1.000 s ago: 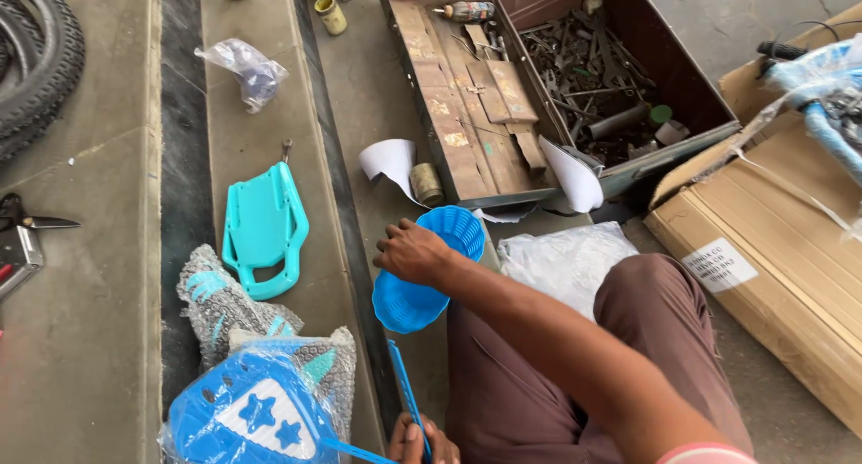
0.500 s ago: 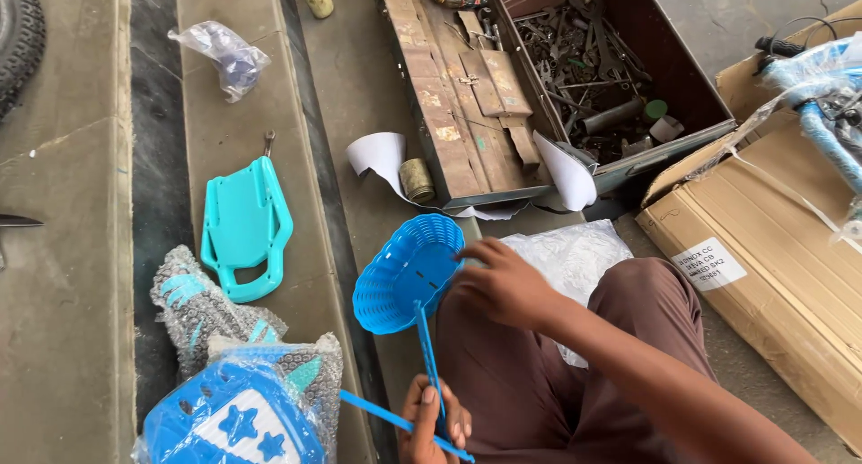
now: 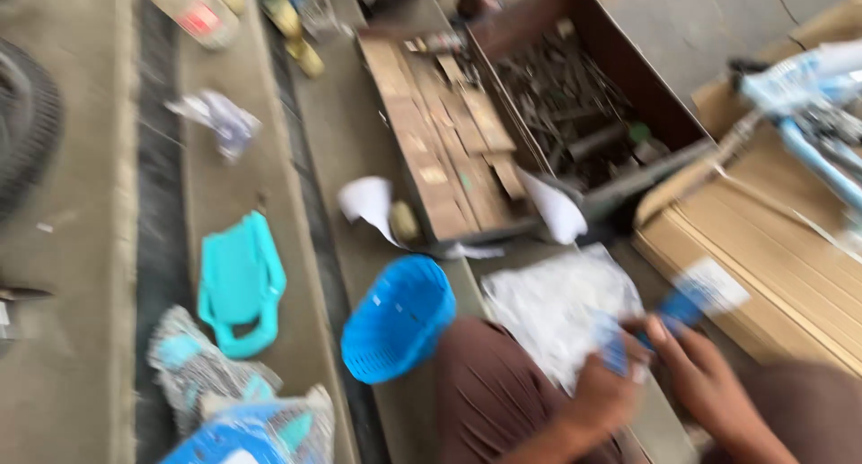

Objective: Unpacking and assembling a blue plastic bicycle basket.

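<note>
In the head view, both hands are gripping a small blue part: the left hand (image 3: 611,388) and right hand (image 3: 705,374) are closing on this blurred blue piece (image 3: 678,311), which could be slipping loose onto the white plastic bag (image 3: 552,307) just beyond the grip, the blue basket (image 3: 400,318) lying left.

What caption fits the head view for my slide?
Both hands, left hand and right hand, grip a blurred blue part beside a blue plastic basket, over white plastic wrap.
</note>
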